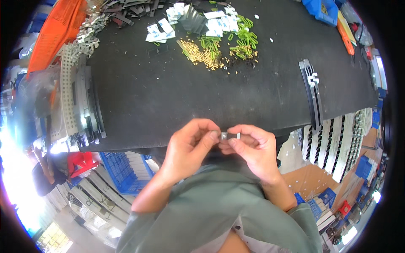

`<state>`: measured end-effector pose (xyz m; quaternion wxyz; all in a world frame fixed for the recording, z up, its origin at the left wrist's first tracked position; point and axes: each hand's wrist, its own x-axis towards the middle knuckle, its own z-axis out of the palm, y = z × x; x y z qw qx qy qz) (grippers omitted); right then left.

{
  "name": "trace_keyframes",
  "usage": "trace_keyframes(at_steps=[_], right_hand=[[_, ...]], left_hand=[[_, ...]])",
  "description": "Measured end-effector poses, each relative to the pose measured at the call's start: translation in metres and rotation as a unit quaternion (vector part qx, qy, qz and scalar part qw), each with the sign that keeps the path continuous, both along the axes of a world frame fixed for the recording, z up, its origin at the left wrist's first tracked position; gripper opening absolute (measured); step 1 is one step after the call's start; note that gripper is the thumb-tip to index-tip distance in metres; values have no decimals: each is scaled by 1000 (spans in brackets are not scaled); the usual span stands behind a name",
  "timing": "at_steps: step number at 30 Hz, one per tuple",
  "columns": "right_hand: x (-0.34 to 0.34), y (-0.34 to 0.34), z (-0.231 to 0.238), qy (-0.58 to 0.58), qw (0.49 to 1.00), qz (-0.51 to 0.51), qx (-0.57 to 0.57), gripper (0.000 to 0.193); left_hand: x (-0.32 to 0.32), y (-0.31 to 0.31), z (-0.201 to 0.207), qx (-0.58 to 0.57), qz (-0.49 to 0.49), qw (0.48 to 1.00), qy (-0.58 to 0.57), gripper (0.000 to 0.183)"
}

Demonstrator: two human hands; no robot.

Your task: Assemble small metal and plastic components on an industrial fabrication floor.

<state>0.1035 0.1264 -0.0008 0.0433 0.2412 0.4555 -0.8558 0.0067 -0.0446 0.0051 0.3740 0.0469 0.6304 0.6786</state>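
At the near edge of the dark table, my left hand (185,147) and my right hand (256,149) meet at a small silvery metal piece (224,136). Thumb and forefinger of the left pinch its left end. The right hand's fingers close round the other side, where a dark part and a pale end show. Too little of the piece is visible to name its kind, and the fingertips cover much of it.
Gold-coloured pins (202,55), green rings (247,38) and white packets (160,31) lie at the table's far side. Dark strips (311,92) with a white clip rest at right. Metal strips (86,101) and an orange basket (55,33) line the left; a blue bin (321,10) stands far right.
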Motion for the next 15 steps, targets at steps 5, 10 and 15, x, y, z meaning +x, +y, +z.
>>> trace_keyframes(at_steps=[5,10,15], right_hand=[[8,-6,4,42,998,-3,48,24],[9,-10,7,86,982,-4,168,24],[7,-11,17,98,966,47,236,23]], left_hand=[[1,3,-8,53,-105,988,103,10],[2,2,1,25,-76,997,21,10],[-14,-8,3,1,-144,989,13,6]])
